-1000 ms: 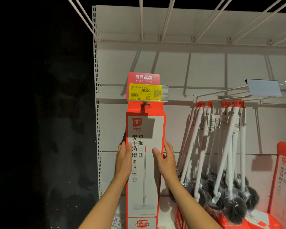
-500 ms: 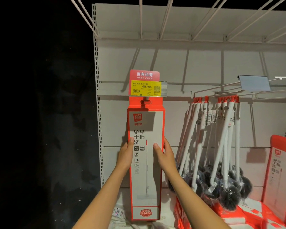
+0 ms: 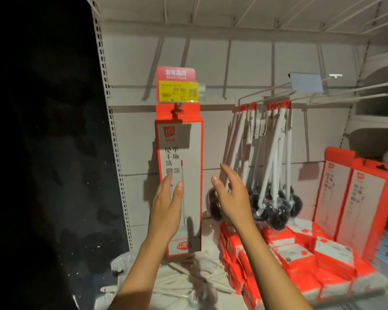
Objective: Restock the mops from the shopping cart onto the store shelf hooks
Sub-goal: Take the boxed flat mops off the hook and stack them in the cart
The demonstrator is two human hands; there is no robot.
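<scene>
**A:** Start at the fingers. What are they doing?

**B:** The left hand (image 3: 167, 208) has straight, spread fingers (image 3: 168, 182) lying in front of the face of the boxed mop (image 3: 179, 175), about its middle. I cannot tell whether they touch it or hover just off it. The right hand (image 3: 232, 198) is open too, fingers loose and fanned, and it holds nothing. It sits just to the 3 o'clock side of the box, apart from it.

**A:** And the mop itself?

**B:** The tall red and grey box hangs upright from a shelf hook (image 3: 177, 108) through the slot in its top tab. Right above it, at 12 o'clock, is a yellow price tag (image 3: 178, 91) under a red header card.

**A:** What lies further out?

**B:** At 3 o'clock from the right hand, a bunch of white-handled brushes (image 3: 271, 171) with dark heads hangs from other hooks, the handles tilted and crossing. Below them, stacked red packs (image 3: 285, 249) lie on the lower shelf (image 3: 211, 247). At the far 3 o'clock edge, more red mop boxes (image 3: 354, 202) stand leaning against the back panel. The 9 o'clock side is dark.
</scene>
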